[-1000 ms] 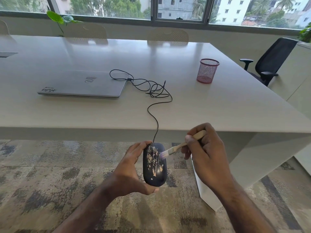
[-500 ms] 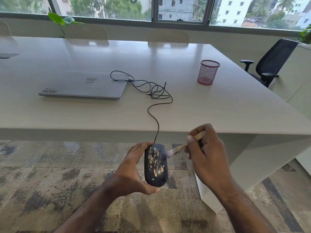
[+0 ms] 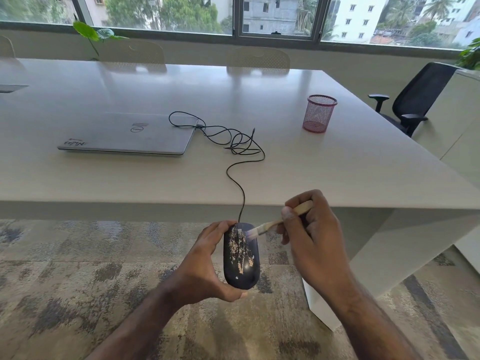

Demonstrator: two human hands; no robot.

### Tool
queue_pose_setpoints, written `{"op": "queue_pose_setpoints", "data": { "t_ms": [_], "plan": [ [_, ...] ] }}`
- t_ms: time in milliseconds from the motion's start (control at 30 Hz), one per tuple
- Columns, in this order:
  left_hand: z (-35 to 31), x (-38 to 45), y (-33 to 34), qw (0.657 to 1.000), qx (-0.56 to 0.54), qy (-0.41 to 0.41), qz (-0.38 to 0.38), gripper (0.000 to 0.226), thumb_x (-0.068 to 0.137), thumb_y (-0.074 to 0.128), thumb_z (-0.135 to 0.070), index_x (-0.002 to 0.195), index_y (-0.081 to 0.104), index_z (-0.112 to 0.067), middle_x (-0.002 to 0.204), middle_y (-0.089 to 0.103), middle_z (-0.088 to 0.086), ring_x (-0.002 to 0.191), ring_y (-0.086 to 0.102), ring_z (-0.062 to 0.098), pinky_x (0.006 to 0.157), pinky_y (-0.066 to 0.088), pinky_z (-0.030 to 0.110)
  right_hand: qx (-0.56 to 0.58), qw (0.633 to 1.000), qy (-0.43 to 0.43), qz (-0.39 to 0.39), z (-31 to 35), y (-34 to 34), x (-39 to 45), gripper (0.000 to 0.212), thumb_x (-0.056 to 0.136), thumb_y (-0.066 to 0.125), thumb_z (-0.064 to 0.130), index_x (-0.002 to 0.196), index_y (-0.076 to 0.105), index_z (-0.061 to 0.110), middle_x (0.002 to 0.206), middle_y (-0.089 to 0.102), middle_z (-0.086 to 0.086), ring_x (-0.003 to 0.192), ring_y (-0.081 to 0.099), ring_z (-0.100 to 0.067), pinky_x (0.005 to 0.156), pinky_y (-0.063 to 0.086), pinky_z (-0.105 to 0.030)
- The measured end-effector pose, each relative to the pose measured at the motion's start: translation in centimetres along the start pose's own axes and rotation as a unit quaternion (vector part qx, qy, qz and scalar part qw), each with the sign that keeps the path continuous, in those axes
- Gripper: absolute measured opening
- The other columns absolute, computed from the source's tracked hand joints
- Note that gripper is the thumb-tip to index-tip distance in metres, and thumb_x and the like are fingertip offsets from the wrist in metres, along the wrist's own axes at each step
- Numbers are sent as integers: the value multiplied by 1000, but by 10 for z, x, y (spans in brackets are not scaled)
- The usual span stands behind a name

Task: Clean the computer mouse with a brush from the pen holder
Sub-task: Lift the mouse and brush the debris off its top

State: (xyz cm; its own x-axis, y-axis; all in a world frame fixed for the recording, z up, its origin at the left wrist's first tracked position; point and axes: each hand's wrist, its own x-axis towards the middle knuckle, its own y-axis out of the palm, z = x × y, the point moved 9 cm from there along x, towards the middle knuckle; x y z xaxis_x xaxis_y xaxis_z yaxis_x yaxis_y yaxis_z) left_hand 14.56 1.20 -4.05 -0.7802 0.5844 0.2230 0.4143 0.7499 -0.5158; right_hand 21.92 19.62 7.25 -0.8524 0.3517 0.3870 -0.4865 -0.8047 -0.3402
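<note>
A dark computer mouse point(image 3: 241, 266), speckled with pale dust, is held in the air in front of the table's near edge. My left hand point(image 3: 205, 266) grips it from the left side and below. My right hand point(image 3: 314, 242) holds a small wooden-handled brush point(image 3: 275, 223) with its pale bristles touching the mouse's upper right part. The mouse's black cable point(image 3: 233, 157) runs up over the table edge into a loose tangle. A pink mesh pen holder point(image 3: 319, 113) stands on the table at the right.
A shut silver laptop point(image 3: 130, 133) lies on the large white table point(image 3: 337, 178) to the left of the cable. A black office chair point(image 3: 413, 100) stands at the right. Pale chairs line the far side. Patterned carpet lies below my hands.
The brush tip has shifted a little up along the mouse's right side, toward its front end. My left hand keeps the same hold on the mouse.
</note>
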Motion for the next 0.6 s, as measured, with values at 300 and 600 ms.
{"op": "queue_pose_setpoints", "data": {
  "t_ms": [300, 600],
  "plan": [
    [-2, -1, 1, 1000, -4, 7, -2, 116, 42, 101, -28, 143, 47, -49, 142, 52, -19, 139, 50, 10, 113, 42, 26, -7, 1000, -5, -25, 2, -5, 0, 12, 99, 58, 21, 91, 53, 29, 71, 70, 0, 60, 66, -25, 58, 55, -55],
    [-2, -4, 1, 1000, -3, 4, 2, 116, 41, 100, -30, 141, 45, -53, 143, 50, -22, 140, 48, 6, 113, 41, 17, -31, 999, -20, -18, 3, -2, -1, 9, 95, 54, 29, 89, 50, 33, 66, 66, -4, 58, 64, -30, 54, 53, -54]
  ]
}}
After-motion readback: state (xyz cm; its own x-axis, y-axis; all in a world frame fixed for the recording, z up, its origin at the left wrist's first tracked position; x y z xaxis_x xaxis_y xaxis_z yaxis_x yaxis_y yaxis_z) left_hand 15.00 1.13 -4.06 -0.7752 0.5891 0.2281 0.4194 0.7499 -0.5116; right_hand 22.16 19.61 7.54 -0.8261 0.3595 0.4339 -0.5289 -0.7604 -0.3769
